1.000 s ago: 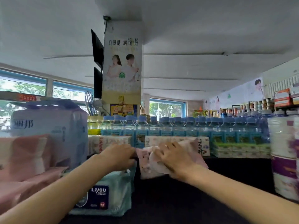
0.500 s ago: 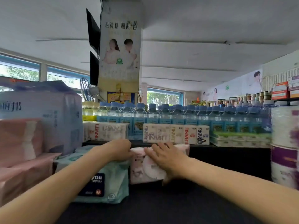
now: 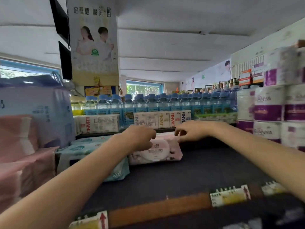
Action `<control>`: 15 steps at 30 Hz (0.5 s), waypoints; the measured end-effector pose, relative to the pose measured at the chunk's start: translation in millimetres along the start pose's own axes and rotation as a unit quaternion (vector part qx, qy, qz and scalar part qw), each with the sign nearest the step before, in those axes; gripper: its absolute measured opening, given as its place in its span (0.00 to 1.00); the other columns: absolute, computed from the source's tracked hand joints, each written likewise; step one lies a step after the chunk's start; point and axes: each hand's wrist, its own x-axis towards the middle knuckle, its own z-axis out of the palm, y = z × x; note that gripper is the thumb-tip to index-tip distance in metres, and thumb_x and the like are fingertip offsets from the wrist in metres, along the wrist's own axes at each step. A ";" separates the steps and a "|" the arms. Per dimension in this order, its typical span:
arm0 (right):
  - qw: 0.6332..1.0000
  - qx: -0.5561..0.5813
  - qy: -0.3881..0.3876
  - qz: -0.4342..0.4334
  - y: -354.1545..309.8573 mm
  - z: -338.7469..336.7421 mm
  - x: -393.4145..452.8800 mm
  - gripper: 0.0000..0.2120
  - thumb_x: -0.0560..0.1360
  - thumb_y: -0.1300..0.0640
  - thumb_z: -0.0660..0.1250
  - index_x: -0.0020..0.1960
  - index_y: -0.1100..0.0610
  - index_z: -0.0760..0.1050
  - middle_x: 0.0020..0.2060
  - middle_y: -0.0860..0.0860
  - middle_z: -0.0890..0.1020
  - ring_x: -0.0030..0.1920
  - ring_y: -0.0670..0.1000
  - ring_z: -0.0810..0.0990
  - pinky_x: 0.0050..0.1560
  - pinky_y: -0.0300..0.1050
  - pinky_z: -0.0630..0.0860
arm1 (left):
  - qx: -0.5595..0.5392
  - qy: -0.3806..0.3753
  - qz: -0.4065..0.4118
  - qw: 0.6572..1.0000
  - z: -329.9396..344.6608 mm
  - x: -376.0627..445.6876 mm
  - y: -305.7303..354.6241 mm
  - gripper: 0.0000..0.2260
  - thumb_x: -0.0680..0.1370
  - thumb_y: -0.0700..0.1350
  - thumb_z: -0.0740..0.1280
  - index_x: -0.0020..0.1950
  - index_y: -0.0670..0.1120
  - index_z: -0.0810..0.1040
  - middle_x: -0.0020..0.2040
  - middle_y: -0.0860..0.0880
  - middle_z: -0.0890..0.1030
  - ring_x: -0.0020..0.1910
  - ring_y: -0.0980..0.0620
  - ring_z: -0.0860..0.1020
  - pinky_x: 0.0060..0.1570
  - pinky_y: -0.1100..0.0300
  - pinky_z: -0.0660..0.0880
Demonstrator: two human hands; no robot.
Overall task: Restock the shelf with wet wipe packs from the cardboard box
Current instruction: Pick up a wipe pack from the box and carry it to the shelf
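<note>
Hands [image 3: 140, 138] [image 3: 191, 130] over pink wipe pack [image 3: 163, 152], white round lid, lying flat

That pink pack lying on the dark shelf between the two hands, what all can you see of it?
The pink wipe pack is a soft, shiny plastic pouch, pale pink with a mottled print and a large round white lid on its face. Dark letters reading "you" sit near the top of the lid. It lies on the dark shelf, face tilted toward the camera, beside a light blue pack on its left. The left hand covers its upper left corner; the right hand hovers at its top right edge, contact unclear.
</note>
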 end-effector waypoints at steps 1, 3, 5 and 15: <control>1.000 -0.007 0.006 0.004 -4.5 -2.3 -15.6 0.18 0.78 0.49 0.60 0.64 0.56 0.71 0.61 0.52 0.76 0.58 0.51 0.75 0.56 0.42 0.71 | -0.020 0.008 0.015 1.000 -4.1 -6.2 9.4 0.16 0.79 0.46 0.60 0.66 0.49 0.70 0.66 0.48 0.74 0.63 0.48 0.73 0.62 0.51 0.71; 0.999 -0.016 0.023 0.016 -12.5 -2.3 -50.7 0.17 0.78 0.48 0.61 0.62 0.56 0.72 0.59 0.52 0.77 0.56 0.52 0.76 0.56 0.45 0.72 | -0.068 0.053 0.061 0.994 -11.0 -18.3 32.5 0.14 0.78 0.45 0.61 0.63 0.49 0.73 0.62 0.48 0.77 0.60 0.48 0.75 0.60 0.50 0.73; 0.998 -0.003 0.040 0.041 -19.5 1.6 -96.5 0.18 0.77 0.46 0.60 0.61 0.56 0.73 0.56 0.52 0.78 0.54 0.52 0.76 0.55 0.47 0.73 | -0.146 0.110 0.123 0.975 -15.8 -33.7 63.8 0.12 0.77 0.44 0.61 0.59 0.49 0.77 0.57 0.47 0.80 0.56 0.48 0.78 0.56 0.51 0.75; 0.843 0.267 0.051 0.464 -10.0 119.5 -463.4 0.13 0.77 0.52 0.63 0.58 0.58 0.76 0.44 0.48 0.81 0.42 0.41 0.80 0.47 0.35 0.76 | -0.321 -0.080 0.488 0.808 11.3 -147.7 335.0 0.11 0.80 0.43 0.60 0.61 0.46 0.76 0.51 0.53 0.77 0.53 0.54 0.77 0.48 0.66 0.69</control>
